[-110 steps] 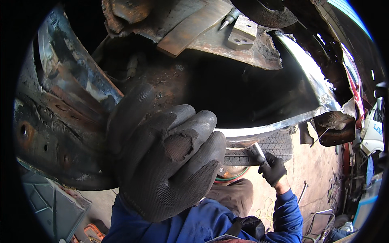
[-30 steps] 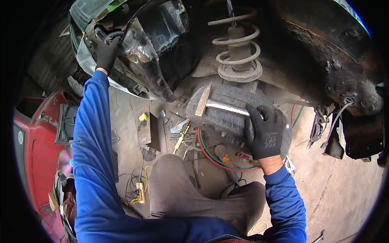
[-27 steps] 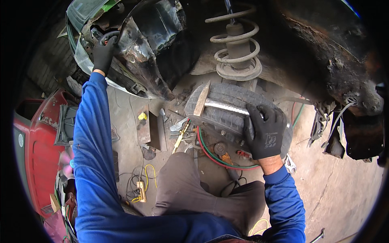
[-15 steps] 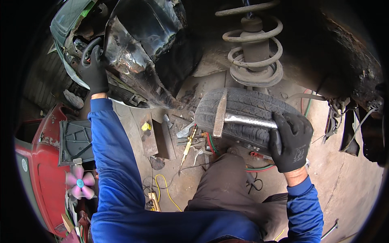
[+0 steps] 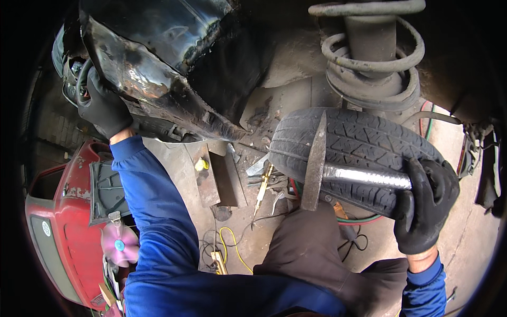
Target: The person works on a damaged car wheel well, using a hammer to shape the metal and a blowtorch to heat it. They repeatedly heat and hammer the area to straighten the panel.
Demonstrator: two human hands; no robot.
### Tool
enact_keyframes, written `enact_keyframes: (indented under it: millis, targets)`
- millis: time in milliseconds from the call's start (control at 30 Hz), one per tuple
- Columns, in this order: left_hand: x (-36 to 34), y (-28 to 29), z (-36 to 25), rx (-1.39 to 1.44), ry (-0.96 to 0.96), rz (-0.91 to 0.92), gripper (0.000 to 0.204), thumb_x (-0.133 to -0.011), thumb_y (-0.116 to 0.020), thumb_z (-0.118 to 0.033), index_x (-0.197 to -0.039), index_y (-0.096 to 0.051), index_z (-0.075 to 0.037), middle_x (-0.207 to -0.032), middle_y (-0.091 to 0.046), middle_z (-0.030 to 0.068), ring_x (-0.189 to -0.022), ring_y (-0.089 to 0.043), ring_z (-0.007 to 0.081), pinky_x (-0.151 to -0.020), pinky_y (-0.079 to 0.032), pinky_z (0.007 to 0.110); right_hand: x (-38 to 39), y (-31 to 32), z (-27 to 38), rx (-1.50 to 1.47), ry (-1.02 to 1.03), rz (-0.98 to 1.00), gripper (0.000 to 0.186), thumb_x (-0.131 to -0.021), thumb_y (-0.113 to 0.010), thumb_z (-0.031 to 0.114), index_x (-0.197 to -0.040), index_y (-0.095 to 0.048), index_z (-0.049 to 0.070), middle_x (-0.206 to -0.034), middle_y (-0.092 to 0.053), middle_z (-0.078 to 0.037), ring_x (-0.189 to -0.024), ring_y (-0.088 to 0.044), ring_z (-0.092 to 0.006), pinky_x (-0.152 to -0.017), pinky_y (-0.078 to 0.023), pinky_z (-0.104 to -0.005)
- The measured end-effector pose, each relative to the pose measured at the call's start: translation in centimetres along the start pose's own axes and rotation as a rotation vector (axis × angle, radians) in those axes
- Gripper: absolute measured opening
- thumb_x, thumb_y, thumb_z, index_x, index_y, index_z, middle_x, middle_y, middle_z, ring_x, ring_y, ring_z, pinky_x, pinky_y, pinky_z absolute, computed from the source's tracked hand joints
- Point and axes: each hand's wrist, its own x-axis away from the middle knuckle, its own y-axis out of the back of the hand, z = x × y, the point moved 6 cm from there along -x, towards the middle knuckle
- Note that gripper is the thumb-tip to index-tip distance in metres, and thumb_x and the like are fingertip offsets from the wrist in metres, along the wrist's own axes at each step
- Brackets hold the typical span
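Observation:
My right hand (image 5: 428, 201), in a black glove, is closed round the shiny metal handle of a hammer (image 5: 364, 176). The hammer's long, narrow, rusty head hangs in front of a worn tyre (image 5: 369, 129). At the upper left, my left hand (image 5: 108, 105), also gloved in black, reaches to the edge of a scorched, dented metal car panel (image 5: 137, 68). Its fingers curl at that edge beside a dark curved part, and the panel partly hides them. What they grip I cannot make out.
A coil spring on a strut (image 5: 372, 58) rises behind the tyre. Between my arms lie a brass torch (image 5: 261, 193), a metal channel (image 5: 224, 179), hoses and a yellow cable (image 5: 235, 248). A spinning pink fan (image 5: 119, 244) and red car bodywork (image 5: 74, 227) stand left.
The view has shifted nearer the panel and tyre. My right hand and the hammer appear farther right and lower, the head still before the tyre. My left hand stays at the panel edge.

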Motion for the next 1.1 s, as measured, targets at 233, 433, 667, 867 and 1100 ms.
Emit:
enact_keyframes:
  millis: [233, 433, 667, 867, 1100]
  targets:
    - [-0.2, 0.1, 0.7, -0.11, -0.116, -0.024, 0.027, -0.107, -0.064, -0.013, -0.12, -0.081, 0.003, -0.122, -0.081, 0.0097, -0.108, -0.076, 0.0189, -0.097, -0.058, 0.035, 0.2, -0.3, -0.2, 0.038, 0.02, 0.054, 0.047, -0.102, -0.058, 0.027, -0.14, -0.071, 0.002, -0.129, -0.066, -0.021, -0.125, -0.059, -0.0424, -0.118, -0.039, -0.0601]
    - [-0.5, 0.2, 2.8, 0.087, 0.032, -0.084, 0.025, -0.104, -0.069, -0.015, -0.119, -0.08, 0.002, -0.12, -0.08, 0.0093, -0.107, -0.075, 0.0195, -0.094, -0.059, 0.036, 0.5, -0.4, -0.2, 0.087, 0.055, 0.094, 0.049, -0.103, -0.053, 0.018, -0.143, -0.066, -0.006, -0.131, -0.068, -0.026, -0.13, -0.059, -0.0458, -0.123, -0.036, -0.0633]
    - [-0.9, 0.3, 6.5, 0.351, 0.14, -0.057, 0.029, -0.102, -0.073, -0.018, -0.124, -0.074, 0.0, -0.122, -0.077, 0.0102, -0.104, -0.075, 0.0216, -0.091, -0.061, 0.037, 1.1, -0.5, -0.8, 0.06, 0.08, 0.141, 0.05, -0.104, -0.05, 0.019, -0.144, -0.065, -0.007, -0.137, -0.068, -0.026, -0.134, -0.059, -0.0481, -0.123, -0.038, -0.0648]
    - [-1.7, 0.3, 8.1, 0.344, 0.145, 0.002, 0.028, -0.104, -0.071, -0.018, -0.125, -0.074, 0.0, -0.12, -0.078, 0.011, -0.102, -0.076, 0.0237, -0.09, -0.062, 0.037, 1.4, -0.7, -1.4, 0.02, 0.087, 0.119, 0.052, -0.105, -0.051, 0.024, -0.145, -0.064, -0.007, -0.139, -0.066, -0.027, -0.137, -0.057, -0.0492, -0.124, -0.037, -0.0653]
    - [-0.8, -0.1, 5.0, 0.051, -0.073, -0.102, 0.02, -0.099, -0.073, -0.013, -0.11, -0.08, 0.002, -0.108, -0.081, 0.0097, -0.098, -0.077, 0.0214, -0.09, -0.061, 0.036, 0.8, -0.6, -0.7, 0.046, 0.036, 0.108, 0.056, -0.101, -0.058, 0.028, -0.147, -0.063, -0.004, -0.142, -0.063, -0.026, -0.136, -0.055, -0.0478, -0.124, -0.034, -0.0638]
